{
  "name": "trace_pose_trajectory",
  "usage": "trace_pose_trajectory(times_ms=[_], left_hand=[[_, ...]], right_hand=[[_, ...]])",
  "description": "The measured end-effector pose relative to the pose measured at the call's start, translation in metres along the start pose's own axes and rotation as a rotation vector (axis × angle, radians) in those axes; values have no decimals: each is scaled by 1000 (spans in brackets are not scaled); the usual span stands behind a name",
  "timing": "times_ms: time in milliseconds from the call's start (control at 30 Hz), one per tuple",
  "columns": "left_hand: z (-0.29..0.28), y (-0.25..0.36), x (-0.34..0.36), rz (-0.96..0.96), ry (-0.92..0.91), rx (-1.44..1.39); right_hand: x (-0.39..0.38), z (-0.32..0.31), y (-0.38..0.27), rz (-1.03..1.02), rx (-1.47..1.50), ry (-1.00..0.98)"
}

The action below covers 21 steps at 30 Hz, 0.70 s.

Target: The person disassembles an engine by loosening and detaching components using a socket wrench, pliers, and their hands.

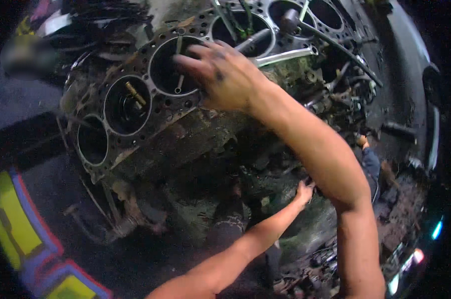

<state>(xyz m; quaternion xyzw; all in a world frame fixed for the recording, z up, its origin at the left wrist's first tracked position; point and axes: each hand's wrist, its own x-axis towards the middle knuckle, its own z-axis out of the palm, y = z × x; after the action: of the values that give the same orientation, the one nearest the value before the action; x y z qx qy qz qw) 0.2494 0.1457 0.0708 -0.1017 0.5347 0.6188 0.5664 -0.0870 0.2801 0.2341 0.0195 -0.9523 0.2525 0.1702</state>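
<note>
The slim grey metal wrench with ringed ends lies in the upper middle of the frame, across the open mouth of a round dark cylinder bore. It should be light and stiff, hard to damage but perhaps slick if oily; the middle of its shank, over the hollow, looks the best place to take hold. The right hand hangs over that shank, its blurred fingers bent and parted, with nothing seen clamped between them. Beneath, the long, dirty cast-metal engine block must be very heavy and rigid.

Right of the hand, a long polished silver wrench lies beside a silver cylindrical tool; both run close to the wrist and crowd that side. Toward the upper right, a dark-headed hammer with a long black handle lies slantwise. A brass-coloured stepped cylinder sits in the bore to the left.

The left hand is right of centre, lower down, near the block's shadowed side; whether its fingers grip anything I cannot tell. Another person's hand shows at the right.
</note>
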Motion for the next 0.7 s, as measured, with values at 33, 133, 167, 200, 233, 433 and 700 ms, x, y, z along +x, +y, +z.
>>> trace_pose_trajectory(times_ms=[33, 133, 167, 200, 233, 433, 700], left_hand=[[-2, -4, 3, 6, -18, -36], [5, -8, 12, -132, -103, -66], [13, -12, 9, -190, -156, -91], [12, -12, 13, -242, -190, -117], [8, -13, 14, -298, -217, -151], [-21, -13, 14, -347, -140, -120], [7, 45, -9, -184, 61, 656]], right_hand=[[12, 6, 4, 59, 65, -2], [16, 33, 27, 78, 6, 99], [8, 34, 35, 65, -15, 142], [14, 30, 32, 117, -102, 37], [6, 14, 23, 89, -132, 71], [-189, -43, -33, 738, 225, 740], [-453, 78, -151, 2067, 1627, 1207]])
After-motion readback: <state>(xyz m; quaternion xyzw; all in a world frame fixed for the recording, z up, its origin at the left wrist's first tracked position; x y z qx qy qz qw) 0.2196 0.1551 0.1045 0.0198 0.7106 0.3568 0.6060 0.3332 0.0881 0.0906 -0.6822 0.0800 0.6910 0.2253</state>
